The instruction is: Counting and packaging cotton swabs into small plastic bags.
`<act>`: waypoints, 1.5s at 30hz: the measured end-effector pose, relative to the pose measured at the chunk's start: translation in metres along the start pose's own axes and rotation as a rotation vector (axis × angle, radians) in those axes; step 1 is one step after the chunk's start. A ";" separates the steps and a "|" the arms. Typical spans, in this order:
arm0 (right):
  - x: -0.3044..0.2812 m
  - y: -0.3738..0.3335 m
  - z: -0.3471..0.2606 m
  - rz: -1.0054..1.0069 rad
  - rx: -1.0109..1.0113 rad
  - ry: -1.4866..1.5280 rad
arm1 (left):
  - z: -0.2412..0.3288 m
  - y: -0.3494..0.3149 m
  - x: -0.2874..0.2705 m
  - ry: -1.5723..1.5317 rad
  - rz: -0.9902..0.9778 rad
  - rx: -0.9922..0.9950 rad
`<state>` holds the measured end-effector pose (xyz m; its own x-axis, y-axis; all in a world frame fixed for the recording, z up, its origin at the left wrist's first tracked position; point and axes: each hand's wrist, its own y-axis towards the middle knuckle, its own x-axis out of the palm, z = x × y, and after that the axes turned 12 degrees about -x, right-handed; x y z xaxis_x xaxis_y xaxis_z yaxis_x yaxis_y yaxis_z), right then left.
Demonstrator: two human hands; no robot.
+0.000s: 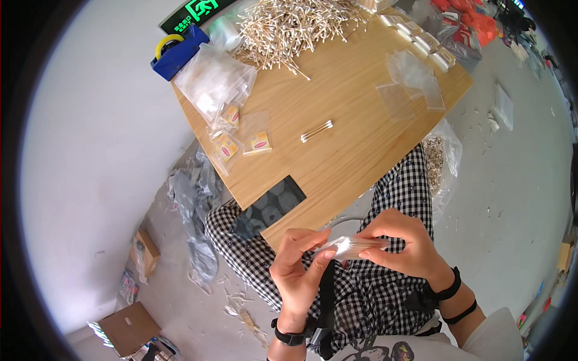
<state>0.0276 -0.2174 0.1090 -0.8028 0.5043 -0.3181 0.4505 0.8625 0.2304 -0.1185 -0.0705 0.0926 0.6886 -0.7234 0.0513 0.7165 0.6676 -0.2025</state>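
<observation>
Above my lap, in front of the table's near edge, I hold a clear plastic bag of cotton swabs (350,247) lying roughly level between both hands. My left hand (296,268) pinches the bag's left end between thumb and fingers. On the other end, my right hand (402,243) has its thumb below and its fingers over the top. A few loose cotton swabs (316,131) lie together on the wooden table (355,90). Farther back is a big heap of loose cotton swabs (295,30).
Empty clear bags (415,81) and a row of packed swab bundles (424,41) lie at the table's right. To the left are a stack of plastic bags (214,81), small bags with yellow cards (259,141) and a blue tape dispenser (180,52). A dark cutout (274,201) notches the near edge.
</observation>
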 end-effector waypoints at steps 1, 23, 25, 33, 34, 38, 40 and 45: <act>0.000 0.000 -0.003 -0.018 -0.033 -0.036 | 0.000 -0.001 -0.006 0.006 -0.069 0.024; 0.033 0.001 -0.033 0.096 -0.389 -0.276 | -0.019 -0.022 -0.003 -0.221 0.053 0.155; 0.035 0.000 -0.031 0.138 -0.381 -0.259 | -0.019 -0.021 -0.001 -0.158 0.096 0.195; 0.031 -0.006 -0.031 0.156 -0.382 -0.251 | -0.021 -0.025 0.001 -0.109 0.120 0.266; 0.031 -0.006 -0.031 0.154 -0.383 -0.256 | -0.020 -0.025 0.002 -0.111 0.122 0.272; 0.032 -0.008 -0.029 0.164 -0.374 -0.252 | -0.021 -0.024 0.002 -0.106 0.105 0.274; 0.030 -0.008 -0.029 0.162 -0.370 -0.260 | -0.020 -0.022 0.002 -0.096 0.089 0.285; 0.027 -0.006 -0.037 0.145 -0.373 -0.247 | -0.019 -0.025 -0.001 -0.032 0.034 0.177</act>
<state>-0.0108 -0.2104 0.1330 -0.6047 0.6520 -0.4575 0.3436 0.7317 0.5886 -0.1393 -0.0895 0.0789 0.7141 -0.6955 0.0795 0.6991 0.7144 -0.0300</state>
